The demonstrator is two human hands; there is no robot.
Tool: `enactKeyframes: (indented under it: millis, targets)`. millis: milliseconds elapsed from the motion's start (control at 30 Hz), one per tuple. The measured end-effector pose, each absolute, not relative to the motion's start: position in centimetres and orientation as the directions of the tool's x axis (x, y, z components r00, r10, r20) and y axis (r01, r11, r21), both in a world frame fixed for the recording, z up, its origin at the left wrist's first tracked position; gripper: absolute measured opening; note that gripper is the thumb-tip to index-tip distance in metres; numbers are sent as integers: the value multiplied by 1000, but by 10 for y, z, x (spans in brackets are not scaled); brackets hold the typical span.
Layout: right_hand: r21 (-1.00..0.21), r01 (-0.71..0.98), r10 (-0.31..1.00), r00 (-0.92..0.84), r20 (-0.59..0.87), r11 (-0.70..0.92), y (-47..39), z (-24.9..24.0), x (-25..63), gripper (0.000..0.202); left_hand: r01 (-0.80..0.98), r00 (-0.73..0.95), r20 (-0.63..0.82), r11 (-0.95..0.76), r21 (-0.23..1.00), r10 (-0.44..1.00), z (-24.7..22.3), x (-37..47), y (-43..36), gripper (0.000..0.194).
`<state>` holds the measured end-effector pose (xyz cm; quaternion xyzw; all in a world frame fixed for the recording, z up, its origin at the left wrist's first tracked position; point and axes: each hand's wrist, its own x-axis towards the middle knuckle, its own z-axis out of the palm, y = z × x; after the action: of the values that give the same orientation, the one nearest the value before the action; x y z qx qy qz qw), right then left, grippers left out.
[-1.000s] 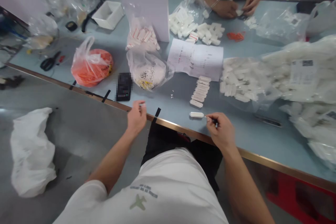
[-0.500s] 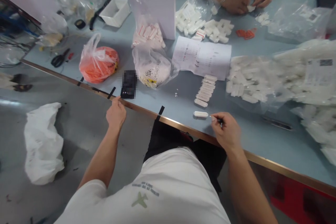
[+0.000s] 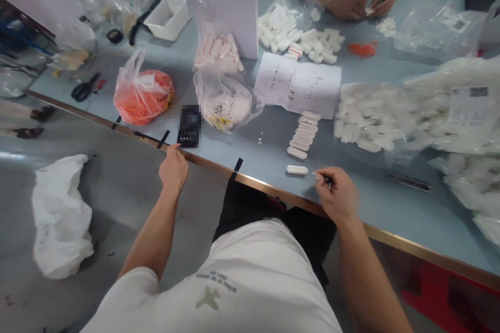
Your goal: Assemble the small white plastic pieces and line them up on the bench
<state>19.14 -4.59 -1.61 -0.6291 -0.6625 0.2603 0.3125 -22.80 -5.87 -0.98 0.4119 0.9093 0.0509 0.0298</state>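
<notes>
My left hand is at the table's front edge, its index finger stretched to the lower edge of a dark phone; the other fingers look curled, with nothing visible in them. Above the table near the front edge, my right hand pinches a thin dark tool with a fine pale tip; its kind cannot be made out. Just left of that tip lies a single white slotted plastic piece. Behind it, several similar pieces form a column. Tiny white bits are scattered to their left.
Bags of orange parts and white parts stand on the table, with printed sheets between. A dark narrow tool lies at right, scissors at left. Across the table, a co-worker's hands handle a small white piece.
The view has shifted slightly, so the table's things appear a little further left. The gap between the right hand's tool tip and the single white piece looks slightly wider. The left hand stays by the phone.
</notes>
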Motion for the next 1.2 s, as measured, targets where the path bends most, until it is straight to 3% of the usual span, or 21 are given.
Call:
enactKeyframes:
  millis: [900,1200]
  targets:
    - [-753,657,999,3,51,37,-45,-18,192,19,738,-660,-41,657,157,751,-9,-230,-54,44]
    - [-771,636,993,106,43,-35,-39,-43,198,26,821,-565,43,557,127,824,13,-253,-5,43]
